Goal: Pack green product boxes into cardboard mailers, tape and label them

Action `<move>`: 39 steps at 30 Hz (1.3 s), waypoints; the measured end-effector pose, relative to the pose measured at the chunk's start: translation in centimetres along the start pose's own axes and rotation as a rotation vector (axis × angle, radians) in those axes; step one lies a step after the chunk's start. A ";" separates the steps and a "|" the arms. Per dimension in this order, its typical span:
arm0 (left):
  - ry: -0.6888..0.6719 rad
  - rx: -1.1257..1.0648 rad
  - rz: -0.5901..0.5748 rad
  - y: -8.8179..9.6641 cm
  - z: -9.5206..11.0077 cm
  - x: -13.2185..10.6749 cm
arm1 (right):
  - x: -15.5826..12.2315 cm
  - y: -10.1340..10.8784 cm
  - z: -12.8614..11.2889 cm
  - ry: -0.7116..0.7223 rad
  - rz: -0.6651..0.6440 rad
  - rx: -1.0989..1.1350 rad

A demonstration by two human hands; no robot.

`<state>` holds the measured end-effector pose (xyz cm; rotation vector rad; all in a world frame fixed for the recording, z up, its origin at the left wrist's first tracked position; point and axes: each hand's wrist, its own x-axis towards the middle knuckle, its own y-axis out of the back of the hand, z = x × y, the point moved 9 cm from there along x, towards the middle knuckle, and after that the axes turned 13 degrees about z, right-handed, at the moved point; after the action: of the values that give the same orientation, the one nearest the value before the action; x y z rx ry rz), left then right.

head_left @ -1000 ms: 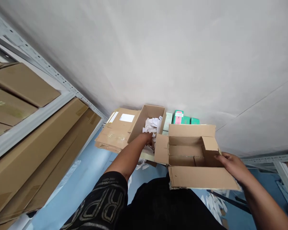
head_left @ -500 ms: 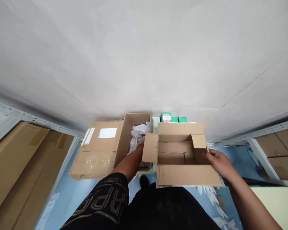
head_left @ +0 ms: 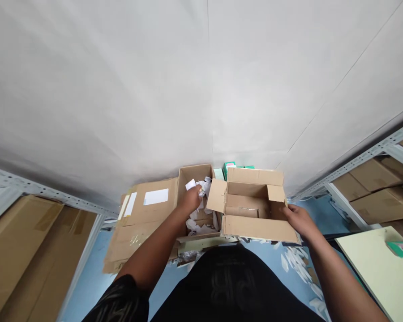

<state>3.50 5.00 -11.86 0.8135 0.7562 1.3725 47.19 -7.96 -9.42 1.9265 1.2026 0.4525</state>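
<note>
My right hand (head_left: 297, 219) grips the right side of a small open cardboard box (head_left: 255, 206), whose inside shows only bare cardboard. My left hand (head_left: 189, 200) is closed on a wad of crumpled white paper (head_left: 196, 188) and is lifted over a second open box (head_left: 198, 203) that holds more crumpled white paper. That second box stands just left of the one I hold.
Flattened cardboard with white labels (head_left: 144, 214) lies left of the boxes. Green and pink packets (head_left: 230, 166) sit behind them by the white wall. Metal racks with brown cartons stand at left (head_left: 27, 241) and right (head_left: 379, 197). A pale green board (head_left: 376, 268) is at lower right.
My left hand has come up out of the paper-filled box with a wad of paper in it. The view has swung right and the held box sits a little higher.
</note>
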 end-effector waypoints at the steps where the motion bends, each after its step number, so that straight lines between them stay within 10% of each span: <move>1: 0.004 -0.011 0.049 1.6 -0.2 -0.3 | -0.2 -0.3 -0.1 -0.010 -0.016 -0.002; 7: 0.077 -0.129 0.397 10.4 0.2 -3.2 | -0.8 -0.8 -1.9 0.023 -0.004 -0.041; 13: -0.136 -0.273 0.615 16.2 7.7 -8.2 | -1.2 -0.4 -3.1 0.069 0.007 -0.080; 19: -0.447 -0.378 0.373 11.9 16.5 -10.0 | -1.7 -0.1 -3.5 0.090 -0.005 -0.068; 27: -0.289 -0.273 -0.137 0.5 16.7 -7.6 | -1.5 -0.5 -2.9 0.114 -0.053 -0.025; 39: -0.453 -0.286 0.106 5.2 19.7 -10.7 | 2.6 1.7 1.0 0.128 -0.093 0.095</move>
<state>16.81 -6.64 2.90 0.8999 0.1625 1.2866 50.04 -6.50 -9.00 1.9359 1.4132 0.4832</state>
